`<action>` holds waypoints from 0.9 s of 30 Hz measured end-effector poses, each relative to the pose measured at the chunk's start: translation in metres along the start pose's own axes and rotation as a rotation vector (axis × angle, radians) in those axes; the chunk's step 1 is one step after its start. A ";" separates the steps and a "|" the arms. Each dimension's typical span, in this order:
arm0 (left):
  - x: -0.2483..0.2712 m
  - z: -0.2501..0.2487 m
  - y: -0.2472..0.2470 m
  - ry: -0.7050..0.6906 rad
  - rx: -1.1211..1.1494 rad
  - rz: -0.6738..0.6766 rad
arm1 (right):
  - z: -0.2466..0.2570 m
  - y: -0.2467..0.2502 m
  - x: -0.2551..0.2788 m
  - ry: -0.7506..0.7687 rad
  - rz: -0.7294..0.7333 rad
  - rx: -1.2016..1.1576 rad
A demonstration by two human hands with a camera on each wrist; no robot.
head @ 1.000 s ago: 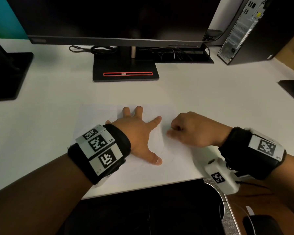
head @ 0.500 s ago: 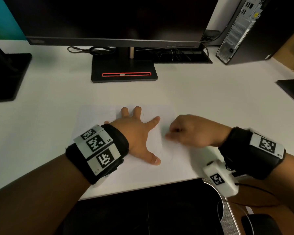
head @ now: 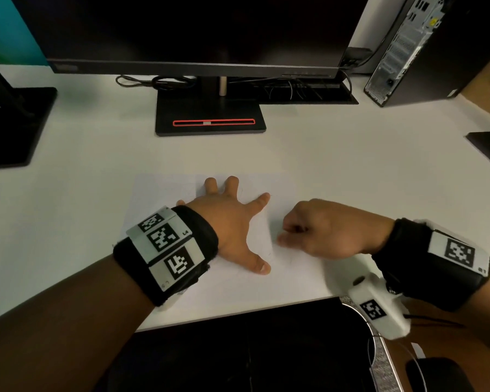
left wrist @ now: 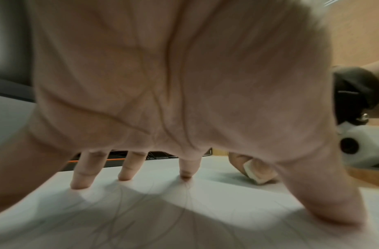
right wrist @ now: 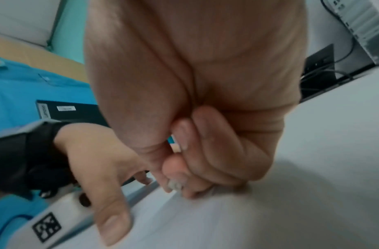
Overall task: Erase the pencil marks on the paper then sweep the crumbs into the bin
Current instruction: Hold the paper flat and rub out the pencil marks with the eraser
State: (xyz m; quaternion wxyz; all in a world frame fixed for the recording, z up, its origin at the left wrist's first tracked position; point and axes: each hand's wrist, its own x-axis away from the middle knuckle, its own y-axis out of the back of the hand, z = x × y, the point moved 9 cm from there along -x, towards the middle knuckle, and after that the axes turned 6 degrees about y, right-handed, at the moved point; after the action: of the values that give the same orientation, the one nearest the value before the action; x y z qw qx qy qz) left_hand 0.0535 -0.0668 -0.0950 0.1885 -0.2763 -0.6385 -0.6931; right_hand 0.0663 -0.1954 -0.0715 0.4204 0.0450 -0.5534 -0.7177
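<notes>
A white sheet of paper [head: 164,193] lies on the white desk near its front edge, with faint pencil lines [left wrist: 120,210] on it. My left hand [head: 232,219] lies flat on the sheet with fingers spread, pressing it down. Just to its right, my right hand [head: 317,230] is curled into a fist on the paper. It pinches a small white eraser [left wrist: 253,171] whose lower end touches the sheet. In the head view the eraser is hidden by the fist. No bin or crumbs are visible.
A monitor on a black stand [head: 210,120] is at the back centre, with another stand [head: 9,125] at the left. A computer tower [head: 408,49] stands back right. Cables [head: 159,80] lie behind the monitor. A dark chair [head: 252,349] is below the desk edge.
My right hand with the eraser has slid a little down and left across the paper, in small rubbing strokes. My left hand has stayed flat on the sheet.
</notes>
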 end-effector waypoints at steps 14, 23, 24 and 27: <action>-0.001 0.000 0.000 -0.004 -0.014 -0.006 | -0.013 0.012 0.002 -0.052 -0.083 -0.031; -0.001 -0.001 0.001 -0.004 -0.013 -0.004 | -0.010 0.009 0.002 -0.047 -0.066 -0.015; 0.000 -0.001 0.001 -0.004 -0.014 -0.002 | -0.010 0.009 0.002 -0.042 -0.080 -0.008; 0.001 -0.001 0.000 0.002 -0.026 0.010 | 0.008 -0.012 0.008 0.048 0.009 0.006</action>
State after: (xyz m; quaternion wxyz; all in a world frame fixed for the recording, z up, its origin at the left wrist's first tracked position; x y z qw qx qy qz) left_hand 0.0527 -0.0679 -0.0945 0.1891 -0.2813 -0.6280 -0.7005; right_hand 0.0502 -0.1936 -0.0755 0.4367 0.0609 -0.5455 -0.7127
